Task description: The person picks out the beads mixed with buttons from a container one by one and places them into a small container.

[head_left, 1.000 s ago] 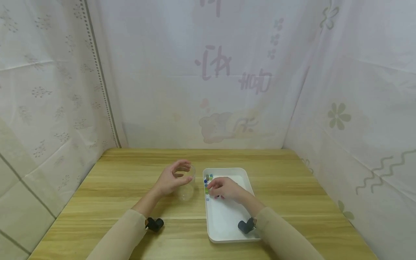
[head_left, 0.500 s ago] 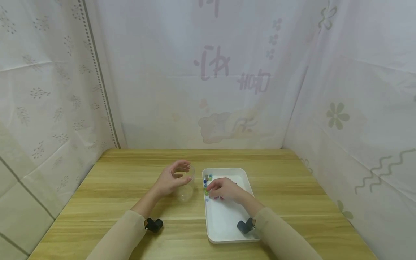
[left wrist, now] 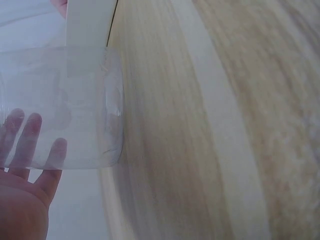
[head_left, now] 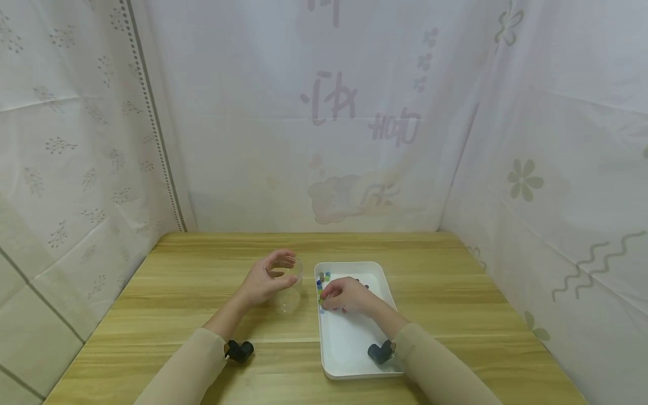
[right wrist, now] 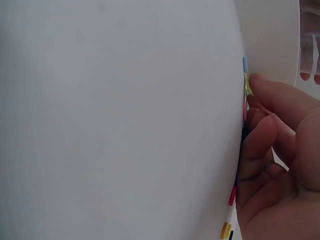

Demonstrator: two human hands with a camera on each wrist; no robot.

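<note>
My left hand [head_left: 267, 280] curls around a clear plastic cup [head_left: 289, 298], which stands upright on the table left of the tray. In the left wrist view its fingers [left wrist: 31, 132] show through the wall of the cup. My right hand [head_left: 350, 295] is low inside the white tray [head_left: 349, 349], at its left wall. Its thumb and index finger pinch a yellow-green bead [right wrist: 249, 86], partly hidden by the fingertips. Along that wall lie more small beads, among them a blue bead [head_left: 319, 283] and a pale blue bead [head_left: 322, 311].
Dark beads [head_left: 367, 287] lie beyond my right hand in the tray. Red [right wrist: 232, 196] and yellow pieces [right wrist: 226, 230] show beneath the hand in the right wrist view. The wooden table [head_left: 212, 253] ends at hanging printed cloths [head_left: 243, 140] behind and at both sides.
My right fingers have shifted slightly left and toward me, closing in on the green beads by the tray wall. Dark beads now show beyond that hand. The left hand and cup stay in place.
</note>
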